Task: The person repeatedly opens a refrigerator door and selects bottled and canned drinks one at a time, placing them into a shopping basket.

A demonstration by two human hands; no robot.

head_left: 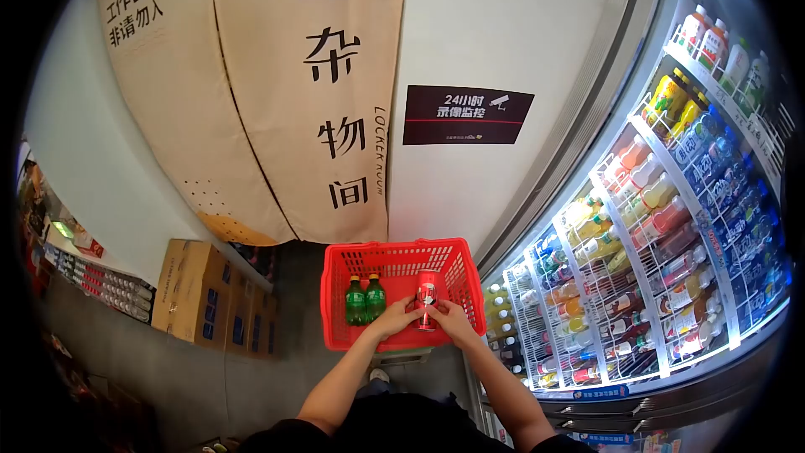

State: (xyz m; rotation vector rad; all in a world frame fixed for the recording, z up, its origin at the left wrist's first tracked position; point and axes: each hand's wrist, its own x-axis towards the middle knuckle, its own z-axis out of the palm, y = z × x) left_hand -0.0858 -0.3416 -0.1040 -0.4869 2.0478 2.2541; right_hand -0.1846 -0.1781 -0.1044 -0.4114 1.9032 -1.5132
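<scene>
A red plastic basket is in front of me at waist height. Inside its left part, two green bottles stand side by side, with a bit of red behind them. A red can is in the right part of the basket. My left hand touches the can from the left, and my right hand holds it from the right. The fingers of both hands meet around the can's middle and cover part of it.
A lit drinks cooler with racks of bottles runs along the right. Cardboard boxes stand on the floor at the left. A beige curtain hangs ahead beside a white wall with a dark sign.
</scene>
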